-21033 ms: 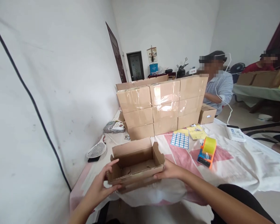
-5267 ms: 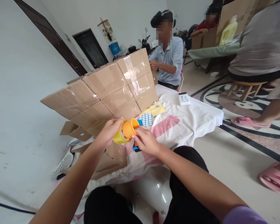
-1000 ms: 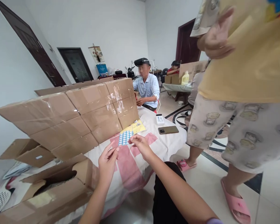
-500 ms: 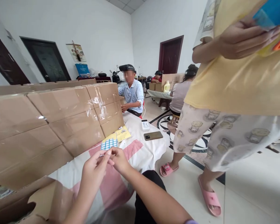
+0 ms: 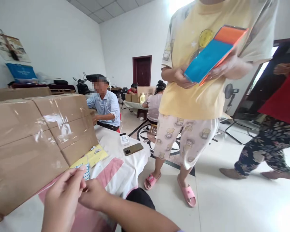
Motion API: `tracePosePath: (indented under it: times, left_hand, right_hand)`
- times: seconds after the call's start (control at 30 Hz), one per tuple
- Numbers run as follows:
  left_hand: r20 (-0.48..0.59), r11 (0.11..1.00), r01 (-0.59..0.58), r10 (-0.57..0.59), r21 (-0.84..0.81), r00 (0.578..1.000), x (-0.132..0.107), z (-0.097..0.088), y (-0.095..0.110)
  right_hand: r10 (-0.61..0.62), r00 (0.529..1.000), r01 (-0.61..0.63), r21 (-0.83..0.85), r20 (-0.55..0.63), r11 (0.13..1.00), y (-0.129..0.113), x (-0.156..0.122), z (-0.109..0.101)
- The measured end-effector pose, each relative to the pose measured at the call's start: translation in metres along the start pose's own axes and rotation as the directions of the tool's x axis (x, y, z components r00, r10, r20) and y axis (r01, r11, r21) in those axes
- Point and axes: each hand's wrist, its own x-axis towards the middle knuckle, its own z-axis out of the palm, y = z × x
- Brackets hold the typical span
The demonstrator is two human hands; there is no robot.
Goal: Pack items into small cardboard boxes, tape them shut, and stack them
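Observation:
Low in the head view, my left hand (image 5: 64, 193) and my right hand (image 5: 93, 195) meet fingertip to fingertip above the cloth-covered table. Both are closed in a pinch; whatever lies between the fingers is too small or hidden to name. Just behind them is a sheet with a blue grid (image 5: 86, 172), partly covered by my fingers. A yellow patterned sheet (image 5: 98, 155) lies beyond it, against the cardboard boxes (image 5: 70, 132). Farther off on the cloth (image 5: 132, 167) rest a phone (image 5: 133, 149) and a small white device (image 5: 124, 139).
Stacked cardboard boxes wall off the table's left side. A person in yellow (image 5: 193, 100) stands close on the right, holding a blue and orange item (image 5: 211, 59). Another person in red (image 5: 280, 103) is at far right. A seated person (image 5: 106, 108) works across the table; others sit behind.
My view has swung right, so the table and boxes sit farther left. The standing person now shows more fully with both hands on the blue and orange item. A person in red has appeared.

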Motion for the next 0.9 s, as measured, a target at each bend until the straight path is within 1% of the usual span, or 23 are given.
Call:
tracePosePath:
  times: [0.07, 0.17, 0.27, 0.33, 0.43, 0.6, 0.7, 0.8, 0.9]
  left_hand:
    - [0.043, 0.998, 0.048, -0.046, -0.036, 0.998, 0.004, -0.006, -0.004]
    - [0.069, 1.0, 0.016, -0.017, 0.017, 0.998, 0.008, -0.016, -0.01]
    - [0.075, 1.0, -0.009, 0.007, 0.023, 0.997, 0.009, -0.024, -0.013]
    - [0.072, 1.0, -0.002, 0.001, 0.017, 0.997, 0.008, -0.029, -0.014]
    - [0.051, 1.0, 0.026, -0.027, 0.018, 0.998, 0.005, -0.036, -0.015]
    - [-0.009, 0.999, 0.04, -0.041, -0.013, 0.999, 0.005, -0.05, -0.018]
    - [-0.053, 0.995, 0.092, -0.094, -0.05, 0.994, 0.008, -0.056, -0.021]
    - [-0.078, 0.991, 0.108, -0.115, -0.085, 0.99, 0.013, -0.062, -0.024]
    - [-0.121, 0.988, 0.122, -0.133, -0.09, 0.984, 0.016, -0.066, -0.025]
  right_hand:
    - [0.006, 1.0, -0.004, -0.124, 0.021, 0.992, 0.002, -0.004, -0.007]
    - [0.021, 0.998, -0.002, -0.294, 0.061, 0.956, -0.004, -0.011, -0.017]
    - [0.021, 0.991, 0.031, -0.383, 0.129, 0.923, -0.011, -0.016, -0.017]
    - [0.022, 0.986, 0.052, -0.425, 0.167, 0.904, -0.011, -0.017, -0.01]
    - [0.027, 0.969, 0.103, -0.5, 0.245, 0.86, -0.005, -0.017, 0.005]
    - [0.05, 0.915, 0.206, -0.571, 0.4, 0.794, 0.006, -0.017, 0.029]
    - [0.056, 0.896, 0.248, -0.603, 0.44, 0.758, 0.009, -0.019, 0.037]
    - [0.049, 0.885, 0.289, -0.629, 0.462, 0.722, 0.012, -0.019, 0.041]
    - [0.026, 0.877, 0.325, -0.631, 0.48, 0.705, 0.016, -0.019, 0.043]
